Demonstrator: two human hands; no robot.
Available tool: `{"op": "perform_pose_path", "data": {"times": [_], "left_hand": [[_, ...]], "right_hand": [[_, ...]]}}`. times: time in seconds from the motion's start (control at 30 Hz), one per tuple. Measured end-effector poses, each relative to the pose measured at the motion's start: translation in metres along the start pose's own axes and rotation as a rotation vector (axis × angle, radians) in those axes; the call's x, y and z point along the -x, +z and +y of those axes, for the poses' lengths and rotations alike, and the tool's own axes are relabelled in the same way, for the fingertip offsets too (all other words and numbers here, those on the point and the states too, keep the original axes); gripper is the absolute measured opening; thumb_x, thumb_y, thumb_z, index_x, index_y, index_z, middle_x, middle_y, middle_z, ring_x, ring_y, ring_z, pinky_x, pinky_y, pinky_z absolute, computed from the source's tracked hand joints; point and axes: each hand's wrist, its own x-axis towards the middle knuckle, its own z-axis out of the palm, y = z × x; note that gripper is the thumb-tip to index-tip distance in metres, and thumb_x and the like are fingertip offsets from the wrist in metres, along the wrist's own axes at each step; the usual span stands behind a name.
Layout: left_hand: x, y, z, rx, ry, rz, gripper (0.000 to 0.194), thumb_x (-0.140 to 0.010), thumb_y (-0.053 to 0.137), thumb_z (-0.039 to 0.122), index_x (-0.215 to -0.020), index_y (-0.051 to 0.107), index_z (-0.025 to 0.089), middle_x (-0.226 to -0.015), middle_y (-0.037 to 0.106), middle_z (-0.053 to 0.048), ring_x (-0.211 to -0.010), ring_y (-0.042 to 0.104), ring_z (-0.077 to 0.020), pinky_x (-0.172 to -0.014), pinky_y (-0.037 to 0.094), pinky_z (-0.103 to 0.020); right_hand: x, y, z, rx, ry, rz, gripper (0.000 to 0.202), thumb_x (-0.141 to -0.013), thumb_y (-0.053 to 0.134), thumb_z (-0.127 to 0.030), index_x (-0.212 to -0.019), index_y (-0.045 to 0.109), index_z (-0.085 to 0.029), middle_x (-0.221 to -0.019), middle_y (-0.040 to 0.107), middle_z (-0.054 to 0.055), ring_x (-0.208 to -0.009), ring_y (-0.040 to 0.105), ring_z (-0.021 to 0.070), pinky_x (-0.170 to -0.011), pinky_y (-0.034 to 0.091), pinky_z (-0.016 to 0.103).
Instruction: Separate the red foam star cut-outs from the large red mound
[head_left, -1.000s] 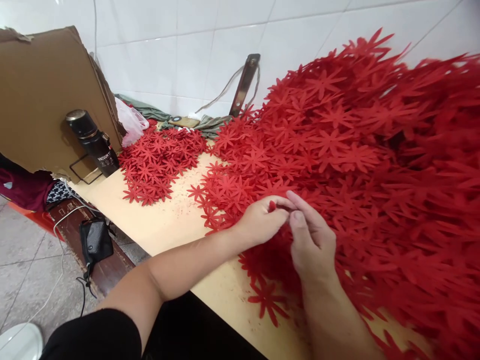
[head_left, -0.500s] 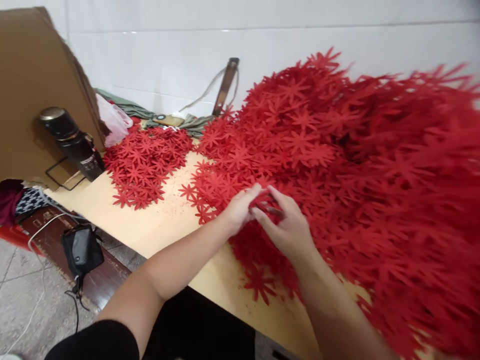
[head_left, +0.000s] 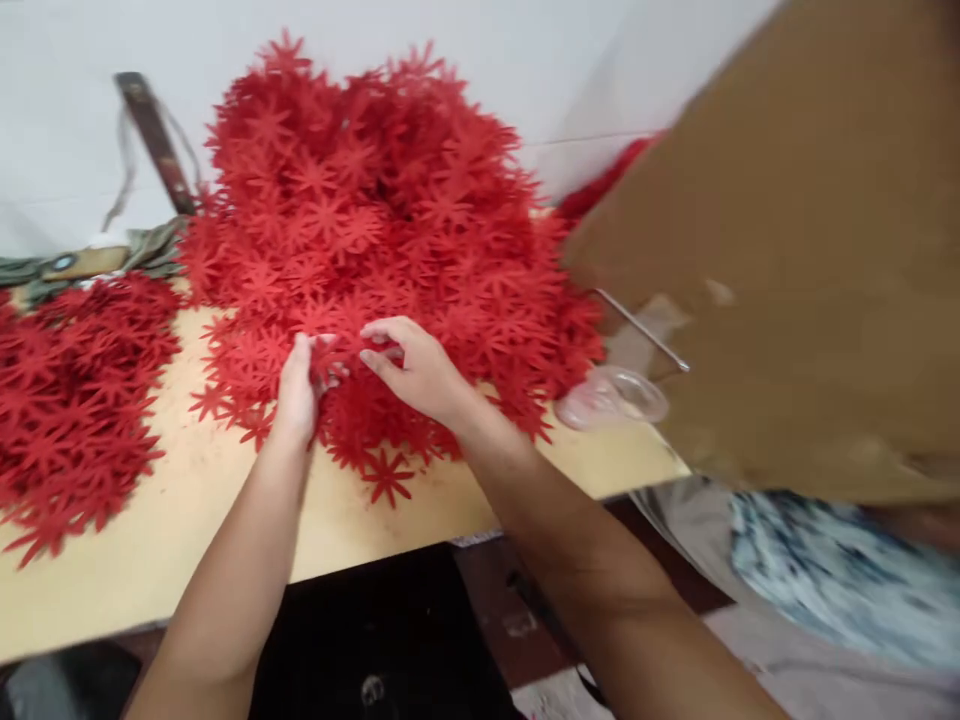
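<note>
A large heap of red flower-shaped cut-outs (head_left: 360, 210), with thin pointed petals, lies on a pale wooden table (head_left: 202, 480). My left hand (head_left: 300, 390) is at the front of the heap, its fingers closed on a red flower cut-out (head_left: 327, 358) that is partly hidden by them and blends into the heap. Facing it from the right is my right hand (head_left: 416, 370), its thumb and index fingertip a little apart, close to the red petals. A single red flower lies on the bare wood just below the hands.
At left is a smaller pile of red flowers (head_left: 75, 390). A cardboard sheet (head_left: 795, 260) stands at right, by a clear plastic lid (head_left: 615, 398) and a thin metal rod (head_left: 643, 330). A dark wooden strip (head_left: 155, 140) leans on the wall.
The view has swung right, bringing the cardboard sheet and plastic lid into sight; the black flask has left it. My hands remain at the heap's front, now slightly farther apart.
</note>
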Motion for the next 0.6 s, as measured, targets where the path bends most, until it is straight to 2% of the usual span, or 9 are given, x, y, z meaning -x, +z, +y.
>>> {"op": "perform_pose_path", "data": {"times": [0.07, 0.1, 0.2, 0.27, 0.37, 0.47, 0.53, 0.6], "left_hand": [[-0.005, 0.000, -0.004, -0.048, 0.021, 0.016, 0.047, -0.078, 0.045, 0.060, -0.085, 0.060, 0.016, -0.061, 0.064, 0.001, -0.051, 0.057, -0.0078, -0.050, 0.042, -0.018], [-0.007, -0.001, -0.007, -0.069, 0.030, 0.025, 0.047, -0.076, 0.048, 0.061, -0.084, 0.061, 0.016, -0.062, 0.065, 0.000, -0.051, 0.058, -0.0081, -0.049, 0.042, -0.018], [-0.011, -0.001, -0.016, -0.127, 0.041, 0.011, 0.050, -0.072, 0.051, 0.063, -0.083, 0.061, 0.015, -0.063, 0.067, -0.001, -0.053, 0.060, -0.0094, -0.050, 0.043, -0.019], [-0.012, -0.001, -0.020, -0.142, 0.039, 0.003, 0.052, -0.071, 0.052, 0.064, -0.082, 0.062, 0.014, -0.063, 0.068, -0.001, -0.053, 0.061, -0.0097, -0.050, 0.044, -0.019], [-0.013, -0.002, -0.022, -0.143, 0.040, 0.015, 0.053, -0.071, 0.051, 0.065, -0.082, 0.062, 0.014, -0.066, 0.069, -0.002, -0.053, 0.061, -0.0095, -0.049, 0.043, -0.019], [-0.015, -0.004, -0.022, -0.158, 0.032, 0.022, 0.054, -0.070, 0.051, 0.066, -0.082, 0.061, 0.014, -0.065, 0.070, -0.002, -0.050, 0.060, -0.0094, -0.049, 0.043, -0.019], [-0.015, -0.005, -0.023, -0.173, 0.033, 0.027, 0.056, -0.068, 0.052, 0.068, -0.082, 0.061, 0.014, -0.064, 0.070, -0.002, -0.050, 0.060, -0.0100, -0.050, 0.043, -0.020], [-0.016, -0.008, -0.024, -0.192, 0.041, 0.029, 0.058, -0.067, 0.052, 0.069, -0.082, 0.061, 0.014, -0.062, 0.069, -0.002, -0.052, 0.062, -0.0115, -0.051, 0.044, -0.022]], "right_hand": [[0.009, -0.045, -0.001, 0.254, -0.061, 0.094, 0.011, -0.074, 0.062, -0.027, -0.080, 0.067, -0.020, -0.098, 0.065, 0.006, -0.102, 0.057, 0.0212, -0.096, 0.041, 0.043], [0.015, -0.070, -0.001, 0.352, -0.047, 0.149, 0.008, -0.074, 0.062, -0.026, -0.078, 0.068, -0.021, -0.096, 0.066, 0.005, -0.103, 0.057, 0.0214, -0.100, 0.036, 0.045], [0.038, -0.138, 0.007, 0.581, 0.120, 0.278, 0.005, -0.072, 0.066, -0.025, -0.071, 0.068, -0.021, -0.093, 0.065, 0.003, -0.100, 0.054, 0.0200, -0.101, 0.029, 0.044], [0.052, -0.171, 0.020, 0.756, 0.269, 0.273, 0.004, -0.069, 0.067, -0.021, -0.067, 0.069, -0.018, -0.087, 0.063, 0.005, -0.096, 0.051, 0.0189, -0.098, 0.027, 0.043], [0.064, -0.194, 0.048, 0.871, 0.445, 0.153, 0.007, -0.059, 0.073, -0.013, -0.056, 0.067, -0.015, -0.063, 0.056, 0.001, -0.079, 0.046, 0.0139, -0.092, 0.027, 0.040], [0.069, -0.198, 0.079, 0.653, 0.546, 0.094, 0.021, -0.044, 0.075, -0.001, -0.040, 0.061, -0.017, -0.037, 0.045, -0.007, -0.059, 0.037, 0.0072, -0.086, 0.026, 0.038], [0.069, -0.198, 0.096, 0.457, 0.555, 0.142, 0.027, -0.037, 0.071, 0.006, -0.033, 0.055, -0.016, -0.030, 0.044, -0.009, -0.047, 0.032, 0.0028, -0.076, 0.029, 0.033], [0.069, -0.200, 0.107, 0.334, 0.496, 0.291, 0.028, -0.040, 0.070, 0.003, -0.030, 0.051, -0.015, -0.028, 0.044, -0.009, -0.040, 0.030, 0.0012, -0.064, 0.030, 0.028]]}}
